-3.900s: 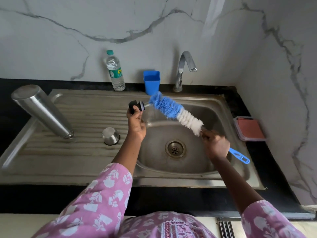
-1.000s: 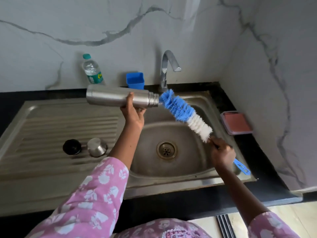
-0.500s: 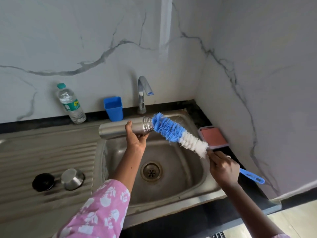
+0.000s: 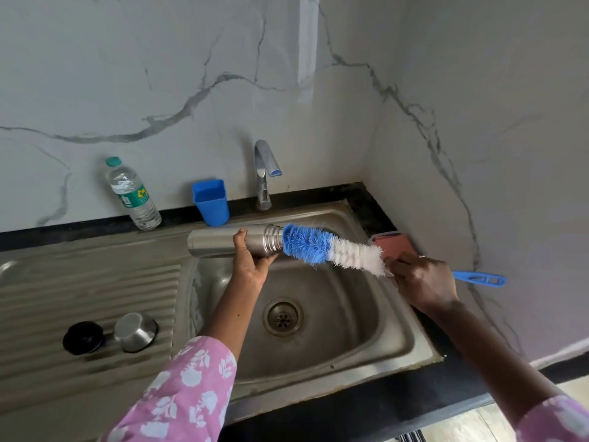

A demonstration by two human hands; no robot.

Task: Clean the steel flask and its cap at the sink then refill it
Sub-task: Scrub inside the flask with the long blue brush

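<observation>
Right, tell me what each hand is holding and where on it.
Left hand grips the steel flask near its threaded neck. Right hand grips the bottle brush by its handle, behind the bristles.

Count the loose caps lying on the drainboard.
2: a black stopper on the drainboard, and a steel cap just right of it. None seem hidden.

The left hand (image 4: 254,267) reaches forward, palm up, thumb and fingers curled round the flask (image 4: 214,242). The right hand (image 4: 421,282) is fisted round the brush (image 4: 334,250) handle, forearm stretched from lower right
</observation>
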